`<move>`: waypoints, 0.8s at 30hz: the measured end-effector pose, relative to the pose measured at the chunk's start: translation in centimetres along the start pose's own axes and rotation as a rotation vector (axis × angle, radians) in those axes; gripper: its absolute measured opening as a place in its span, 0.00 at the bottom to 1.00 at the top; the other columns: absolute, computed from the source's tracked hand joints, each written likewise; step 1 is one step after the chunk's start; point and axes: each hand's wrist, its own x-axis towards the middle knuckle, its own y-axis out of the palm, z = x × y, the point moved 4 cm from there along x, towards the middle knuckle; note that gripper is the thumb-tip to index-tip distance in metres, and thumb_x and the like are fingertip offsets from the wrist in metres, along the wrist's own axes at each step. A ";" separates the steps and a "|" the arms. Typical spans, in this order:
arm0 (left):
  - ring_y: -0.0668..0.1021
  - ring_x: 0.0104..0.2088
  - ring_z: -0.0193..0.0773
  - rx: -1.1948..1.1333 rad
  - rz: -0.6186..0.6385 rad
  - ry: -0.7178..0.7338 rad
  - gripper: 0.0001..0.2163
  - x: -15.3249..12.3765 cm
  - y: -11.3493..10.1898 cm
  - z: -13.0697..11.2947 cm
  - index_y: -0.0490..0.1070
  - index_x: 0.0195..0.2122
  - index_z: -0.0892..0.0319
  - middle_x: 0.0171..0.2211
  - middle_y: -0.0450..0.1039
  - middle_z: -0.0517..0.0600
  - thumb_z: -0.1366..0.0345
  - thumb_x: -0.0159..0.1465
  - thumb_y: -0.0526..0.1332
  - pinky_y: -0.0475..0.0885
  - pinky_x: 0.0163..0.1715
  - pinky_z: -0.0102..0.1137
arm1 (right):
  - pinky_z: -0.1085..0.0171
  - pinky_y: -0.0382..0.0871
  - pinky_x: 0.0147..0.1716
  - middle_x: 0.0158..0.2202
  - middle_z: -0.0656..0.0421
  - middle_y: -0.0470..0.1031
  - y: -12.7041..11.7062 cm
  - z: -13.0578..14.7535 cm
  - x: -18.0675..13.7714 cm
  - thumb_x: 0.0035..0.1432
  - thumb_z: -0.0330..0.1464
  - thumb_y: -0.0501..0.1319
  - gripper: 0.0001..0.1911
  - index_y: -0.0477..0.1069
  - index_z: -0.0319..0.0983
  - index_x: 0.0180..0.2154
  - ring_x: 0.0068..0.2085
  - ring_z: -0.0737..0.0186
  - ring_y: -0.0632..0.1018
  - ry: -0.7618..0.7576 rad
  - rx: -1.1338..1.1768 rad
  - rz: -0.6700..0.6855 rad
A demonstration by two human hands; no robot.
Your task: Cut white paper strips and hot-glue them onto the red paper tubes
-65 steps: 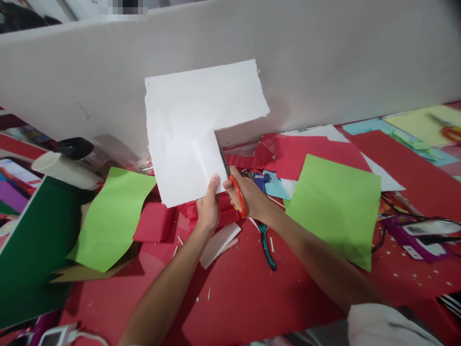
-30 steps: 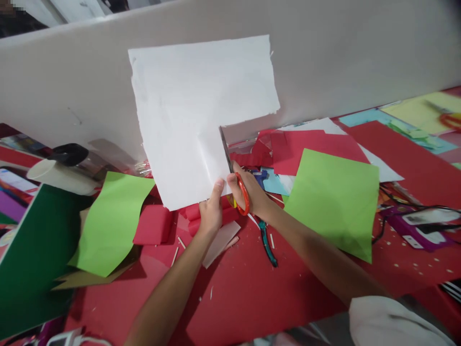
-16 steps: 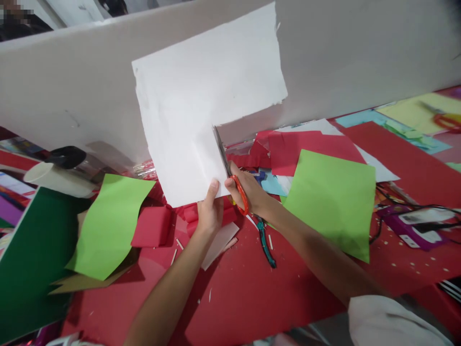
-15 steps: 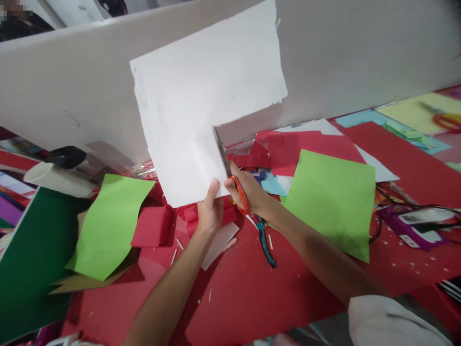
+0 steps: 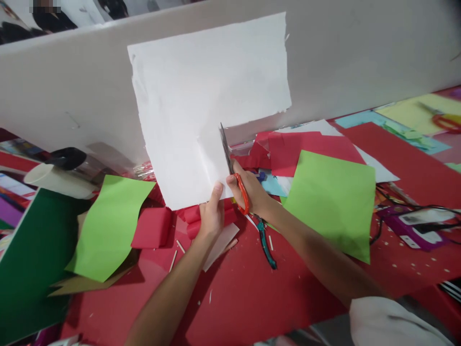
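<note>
A large white paper sheet [image 5: 212,77] with ragged side edges is held up in front of the grey partition. My left hand [image 5: 212,211] pinches its lower edge, thumb on the near face and the other fingers hidden behind. Orange-handled scissors [image 5: 243,194] are in my right hand [image 5: 254,192], fingers closed round the handles. Their blades point up and lie along the cut inner edge of the sheet. The sheet is notched, with its lower right part absent and a narrower strip hanging down to my left hand.
Green-handled pliers [image 5: 265,245] and paper scraps lie on the red table [image 5: 245,307]. Green sheets [image 5: 331,202] [image 5: 111,226], a red block [image 5: 151,228], red paper [image 5: 302,154] and a purple device [image 5: 414,228] with cables surround them. A grey partition [image 5: 360,57] stands behind; people are beyond it.
The white sheet has turned slightly clockwise, its top right corner coming lower. The scissors and both hands have shifted a little to the right. Both hands keep their holds.
</note>
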 end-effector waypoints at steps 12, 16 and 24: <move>0.69 0.71 0.52 -0.011 0.042 0.016 0.24 -0.2 0.4 -0.5 0.79 0.56 0.52 0.63 0.77 0.52 0.52 0.60 0.74 0.60 0.74 0.47 | 0.60 0.58 0.29 0.26 0.56 0.73 -0.3 -0.1 0.1 0.69 0.64 0.35 0.41 0.66 0.38 0.50 0.25 0.57 0.69 -0.037 -0.032 0.027; 0.69 0.71 0.53 -0.007 0.024 -0.023 0.24 -0.2 0.3 -0.3 0.79 0.55 0.54 0.61 0.78 0.53 0.51 0.60 0.73 0.62 0.73 0.48 | 0.60 0.58 0.28 0.26 0.56 0.73 -0.2 -0.1 0.1 0.69 0.64 0.34 0.41 0.67 0.38 0.48 0.24 0.56 0.69 -0.046 -0.037 -0.010; 0.70 0.70 0.52 -0.039 0.039 0.017 0.28 -0.4 0.7 -0.7 0.79 0.58 0.51 0.60 0.79 0.52 0.50 0.57 0.75 0.62 0.72 0.49 | 0.57 0.67 0.33 0.28 0.53 0.75 0.3 -0.4 -0.2 0.68 0.65 0.34 0.43 0.67 0.38 0.52 0.33 0.47 0.79 -0.046 0.050 -0.072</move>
